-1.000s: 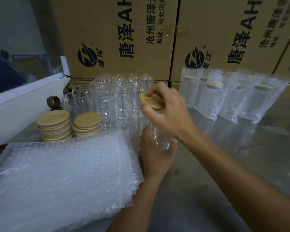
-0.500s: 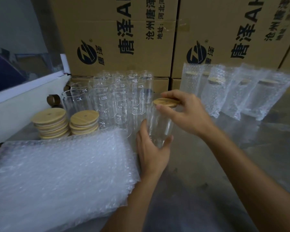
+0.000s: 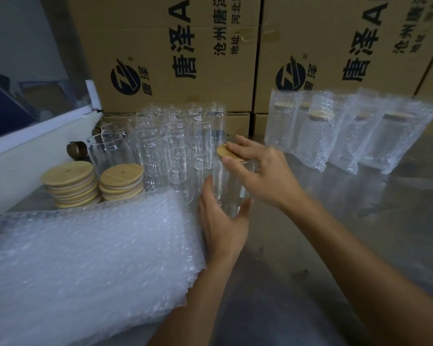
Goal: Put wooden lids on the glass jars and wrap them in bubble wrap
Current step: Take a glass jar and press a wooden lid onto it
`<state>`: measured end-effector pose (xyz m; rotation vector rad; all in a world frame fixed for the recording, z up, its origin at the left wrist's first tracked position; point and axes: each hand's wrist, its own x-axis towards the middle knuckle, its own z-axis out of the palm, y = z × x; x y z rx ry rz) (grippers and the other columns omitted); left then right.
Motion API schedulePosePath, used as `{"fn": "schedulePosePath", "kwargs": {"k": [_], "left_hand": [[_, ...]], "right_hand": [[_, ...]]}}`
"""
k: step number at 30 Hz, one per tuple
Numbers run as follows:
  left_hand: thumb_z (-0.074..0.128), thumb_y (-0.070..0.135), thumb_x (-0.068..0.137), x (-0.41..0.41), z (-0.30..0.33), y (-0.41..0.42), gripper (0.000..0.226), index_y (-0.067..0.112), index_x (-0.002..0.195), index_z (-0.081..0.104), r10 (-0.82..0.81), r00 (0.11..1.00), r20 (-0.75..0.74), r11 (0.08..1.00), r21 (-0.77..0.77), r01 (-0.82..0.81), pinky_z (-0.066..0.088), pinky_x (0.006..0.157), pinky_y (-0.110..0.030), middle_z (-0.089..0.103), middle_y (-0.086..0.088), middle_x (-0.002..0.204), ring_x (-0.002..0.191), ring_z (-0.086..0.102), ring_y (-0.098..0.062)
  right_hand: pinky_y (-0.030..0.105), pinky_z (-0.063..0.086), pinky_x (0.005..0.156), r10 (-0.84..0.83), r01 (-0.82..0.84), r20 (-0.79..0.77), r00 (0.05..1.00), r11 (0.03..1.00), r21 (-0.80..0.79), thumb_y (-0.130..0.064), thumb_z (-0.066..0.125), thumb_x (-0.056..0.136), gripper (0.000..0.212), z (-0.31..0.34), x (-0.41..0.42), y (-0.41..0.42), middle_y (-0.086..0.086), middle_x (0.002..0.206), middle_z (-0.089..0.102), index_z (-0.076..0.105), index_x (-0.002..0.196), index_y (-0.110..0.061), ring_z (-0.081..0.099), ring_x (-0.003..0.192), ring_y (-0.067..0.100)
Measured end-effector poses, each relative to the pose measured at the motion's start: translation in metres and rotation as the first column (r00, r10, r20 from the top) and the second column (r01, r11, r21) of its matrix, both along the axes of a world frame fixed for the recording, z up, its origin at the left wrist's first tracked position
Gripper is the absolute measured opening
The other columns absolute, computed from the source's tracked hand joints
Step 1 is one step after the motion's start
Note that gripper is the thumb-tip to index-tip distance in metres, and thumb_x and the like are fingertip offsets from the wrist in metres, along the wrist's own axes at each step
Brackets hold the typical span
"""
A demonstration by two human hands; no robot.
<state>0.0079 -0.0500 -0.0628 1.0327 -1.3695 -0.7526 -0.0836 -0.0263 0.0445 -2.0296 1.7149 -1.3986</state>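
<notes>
left hand (image 3: 221, 222) grips a jar (image 3: 231, 188); right hand (image 3: 260, 173) presses its lid (image 3: 229, 153); wrapped jars (image 3: 345, 136) beyond the right hand, many bare jars (image 3: 165, 143) left.

Dim, bluish light; wide-angle bowing; soft edges.

Lid (image 3: 229, 154) partly under fingers, seemingly

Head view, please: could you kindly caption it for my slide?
Left hand grips a glass jar while right hand presses a wooden lid onto it.
</notes>
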Motion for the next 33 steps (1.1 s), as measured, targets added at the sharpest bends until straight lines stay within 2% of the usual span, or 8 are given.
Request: {"fn": "schedulePosePath", "kwargs": {"k": [5, 8, 12, 15, 19, 22, 28, 33], "left_hand": [[0.086, 0.032, 0.074, 0.000, 0.000, -0.001, 0.094, 0.024, 0.151, 0.032, 0.006, 1.000, 0.015, 1.000, 0.010, -0.006, 0.043, 0.108, -0.045, 0.046, -0.001, 0.145, 0.136, 0.044, -0.018], [0.087, 0.031, 0.073, -0.001, 0.000, -0.001, 0.094, 0.026, 0.150, 0.033, 0.010, 1.000, 0.023, 1.000, 0.001, -0.010, 0.043, 0.108, -0.040, 0.046, 0.007, 0.139, 0.135, 0.045, -0.016], [0.087, 0.031, 0.073, 0.000, 0.000, 0.002, 0.091, 0.029, 0.147, 0.035, 0.004, 0.999, 0.052, 0.999, -0.051, -0.002, 0.043, 0.104, -0.033, 0.045, 0.013, 0.137, 0.132, 0.046, -0.013], [0.088, 0.031, 0.072, -0.001, 0.001, 0.002, 0.090, 0.028, 0.147, 0.037, 0.013, 0.998, 0.062, 0.998, -0.068, -0.008, 0.042, 0.104, -0.032, 0.044, 0.014, 0.136, 0.131, 0.047, -0.013], [0.087, 0.033, 0.073, -0.001, 0.001, 0.001, 0.090, 0.027, 0.147, 0.037, 0.027, 0.998, 0.050, 0.999, -0.043, -0.025, 0.039, 0.101, -0.027, 0.040, 0.020, 0.131, 0.131, 0.047, -0.013], [0.087, 0.038, 0.072, -0.001, 0.001, 0.000, 0.092, 0.026, 0.148, 0.036, 0.037, 0.998, 0.053, 0.999, 0.002, -0.037, 0.043, 0.102, -0.032, 0.048, 0.010, 0.139, 0.131, 0.049, -0.015], [0.083, 0.042, 0.076, -0.002, 0.003, 0.002, 0.093, 0.026, 0.152, 0.033, 0.026, 0.997, 0.077, 0.999, 0.034, -0.028, 0.040, 0.095, -0.025, 0.050, 0.002, 0.145, 0.131, 0.050, -0.015], [0.083, 0.027, 0.078, -0.003, 0.010, 0.013, 0.095, 0.016, 0.154, 0.027, 0.088, 0.985, 0.147, 0.994, -0.070, -0.079, 0.037, 0.106, -0.026, 0.041, -0.006, 0.150, 0.138, 0.040, -0.018]], "right_hand": [[0.033, 0.043, 0.108, -0.019, 0.020, -0.040, 0.999, 0.999, 0.026, -0.035, 0.063, 0.098, 0.035, 0.006, 0.000, 0.001, 0.001, 0.139, 0.063, 0.069, 0.130, -0.022, 0.045, 0.138, 0.005], [0.023, 0.044, 0.098, -0.061, 0.063, -0.098, 0.993, 0.998, 0.012, -0.037, 0.069, 0.094, 0.037, 0.007, -0.002, 0.001, -0.011, 0.115, 0.066, 0.071, 0.127, -0.021, 0.054, 0.123, 0.009], [0.015, 0.041, 0.079, -0.223, 0.224, -0.044, 0.974, 0.975, 0.009, -0.061, 0.077, 0.077, 0.045, 0.004, -0.006, -0.001, -0.014, 0.098, 0.047, 0.071, 0.112, -0.034, 0.051, 0.102, 0.010], [0.025, 0.048, 0.084, -0.245, 0.245, -0.015, 0.969, 0.969, 0.010, -0.065, 0.078, 0.073, 0.045, 0.003, -0.008, -0.002, -0.009, 0.103, 0.050, 0.068, 0.106, -0.037, 0.055, 0.101, 0.009], [0.017, 0.045, 0.087, -0.137, 0.137, 0.047, 0.989, 0.991, 0.013, -0.049, 0.079, 0.080, 0.035, 0.003, -0.006, -0.003, -0.010, 0.107, 0.058, 0.073, 0.109, -0.032, 0.056, 0.097, -0.002], [0.032, 0.049, 0.101, -0.019, 0.014, 0.085, 0.996, 0.998, 0.058, -0.035, 0.076, 0.088, 0.035, 0.003, -0.004, -0.004, -0.006, 0.122, 0.065, 0.072, 0.121, -0.023, 0.060, 0.110, 0.003], [0.036, 0.049, 0.106, 0.008, -0.017, 0.076, 0.997, 0.993, 0.118, -0.039, 0.082, 0.082, 0.063, -0.005, -0.007, -0.007, -0.015, 0.125, 0.063, 0.056, 0.139, -0.025, 0.059, 0.118, 0.004], [0.031, 0.051, 0.104, 0.035, -0.092, 0.271, 0.962, 0.975, 0.203, -0.043, 0.089, 0.071, 0.093, -0.016, -0.013, -0.012, -0.016, 0.130, 0.059, 0.039, 0.147, -0.028, 0.060, 0.119, 0.002]]}}
